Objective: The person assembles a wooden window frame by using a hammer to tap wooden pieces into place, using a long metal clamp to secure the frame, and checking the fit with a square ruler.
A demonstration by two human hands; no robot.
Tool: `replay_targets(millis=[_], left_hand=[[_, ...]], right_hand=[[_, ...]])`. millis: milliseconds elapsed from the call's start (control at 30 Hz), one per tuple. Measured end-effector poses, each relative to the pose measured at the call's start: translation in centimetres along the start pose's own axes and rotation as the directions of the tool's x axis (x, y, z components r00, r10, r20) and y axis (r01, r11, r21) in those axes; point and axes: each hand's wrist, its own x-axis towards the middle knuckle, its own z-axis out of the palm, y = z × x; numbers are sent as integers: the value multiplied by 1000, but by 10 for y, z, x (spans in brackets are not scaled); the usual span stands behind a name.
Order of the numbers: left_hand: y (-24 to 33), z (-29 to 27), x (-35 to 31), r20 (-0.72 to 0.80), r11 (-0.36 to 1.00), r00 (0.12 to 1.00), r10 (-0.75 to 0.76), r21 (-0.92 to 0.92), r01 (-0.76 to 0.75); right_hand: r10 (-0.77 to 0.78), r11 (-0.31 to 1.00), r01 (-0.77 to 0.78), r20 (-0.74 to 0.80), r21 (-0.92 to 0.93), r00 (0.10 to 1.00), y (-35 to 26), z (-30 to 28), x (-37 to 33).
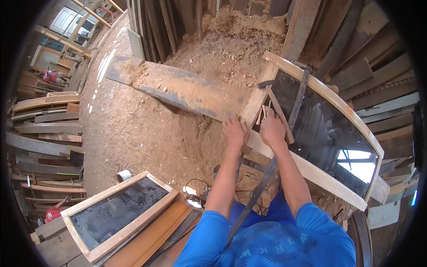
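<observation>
A wooden frame (255,99) with a dark glass-like panel (322,127) lies on the bench before me. My left hand (235,132) is at the frame's near left corner, its fingers closed over the edge. Beside it, my right hand (271,128) pinches thin wooden sticks (264,112) that poke out past the fingers; their lower ends are hidden. A hammer (278,109) with a dark head and wooden handle rests across the frame, right against my right hand. One metal bar clamp (299,98) spans the panel, and another (258,193) runs below the frame towards me.
A long plank (191,86) with sawdust on it extends left from the frame. Another framed dark panel (120,209) rests on boards at lower left. Stacked boards (49,129) line the left side, and more timber (382,84) leans at right. Shavings (240,40) cover the ground.
</observation>
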Motion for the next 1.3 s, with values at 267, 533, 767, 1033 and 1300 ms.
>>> replay_targets(millis=[267,533,767,1033,1300], left_hand=[[-39,-48,3,340,893,888,-309,-218,394],[-23,-49,-1,459,800,853,-247,-400,447],[-34,-46,-5,479,758,850,-221,-464,458],[-53,-12,-5,512,663,841,-173,-571,484],[-46,-36,5,570,711,803,-173,-492,502]], right_hand=[[-22,990,-41,-445,-132,895,54,25,-58],[-193,904,-86,-578,-420,793,99,59,-49],[-31,982,-89,-611,-165,791,93,69,-50],[-32,999,31,-554,-11,832,86,59,-52],[-2,996,44,-445,83,896,98,52,-60]])
